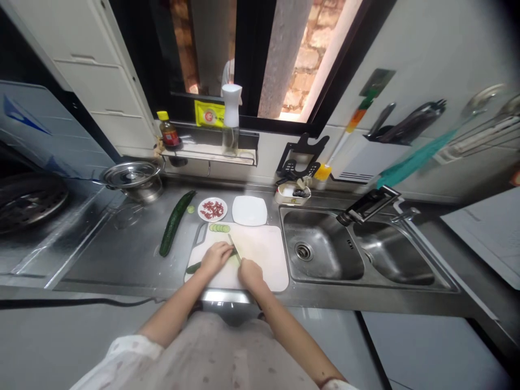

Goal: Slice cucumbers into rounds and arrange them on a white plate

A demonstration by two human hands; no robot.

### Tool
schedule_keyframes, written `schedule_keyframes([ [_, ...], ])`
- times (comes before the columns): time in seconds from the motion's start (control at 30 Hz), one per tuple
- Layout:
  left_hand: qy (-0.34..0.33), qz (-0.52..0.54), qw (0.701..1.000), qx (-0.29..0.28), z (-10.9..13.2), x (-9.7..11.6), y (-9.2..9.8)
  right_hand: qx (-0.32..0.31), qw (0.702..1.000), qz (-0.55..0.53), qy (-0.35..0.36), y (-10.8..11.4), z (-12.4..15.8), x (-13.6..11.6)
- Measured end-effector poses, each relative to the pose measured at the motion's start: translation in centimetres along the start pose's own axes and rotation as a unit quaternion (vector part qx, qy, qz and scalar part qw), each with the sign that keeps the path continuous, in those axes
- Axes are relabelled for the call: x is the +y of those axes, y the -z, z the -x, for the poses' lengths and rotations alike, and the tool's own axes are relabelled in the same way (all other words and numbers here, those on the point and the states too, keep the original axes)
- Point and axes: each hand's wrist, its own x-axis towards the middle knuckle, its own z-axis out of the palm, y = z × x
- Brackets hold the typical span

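Observation:
My left hand (216,258) is closed over a cucumber (194,267) that lies on the white cutting board (271,265); its dark green end sticks out to the left of my fingers. In my right hand (251,274) is a knife (234,245), its blade against the cucumber just right of my left fingertips. The middle of the cucumber is hidden under my left hand. A row of cucumber slices (219,228) overlaps at the board's upper left. Behind the board stand a plate of chopped red pieces (212,209) and a white square plate (249,210).
A whole cucumber (174,225) lies left of the board beside a small cut end (190,209). A lidded steel pot (140,181) stands at the back left. To the right is a double sink (327,262) with a dark faucet (365,206). A shelf (203,154) holds bottles.

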Motion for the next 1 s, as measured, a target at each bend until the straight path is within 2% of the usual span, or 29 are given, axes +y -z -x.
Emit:
schedule_keyframes([
  [0.27, -0.009, -0.002, 1.000, 0.002, 0.1, -0.1, -0.3, 0.003, 1.000, 0.017, 0.003, 0.1, 0.9, 0.5],
  [0.63, -0.001, -0.010, 1.000, 0.010, 0.2, 0.4, 0.1, 0.004, 1.000, 0.019, -0.003, -1.8, 3.6, 2.9],
  [0.87, 0.019, -0.013, 1.000, -0.008, -0.2, 0.4, 0.3, 0.001, 1.000, 0.009, -0.008, -1.7, 4.7, 3.9],
  [1.0, 0.050, -0.015, 0.998, -0.043, -0.6, 0.6, 0.9, 0.018, 1.000, -0.008, 0.002, -1.6, 5.2, 4.6],
])
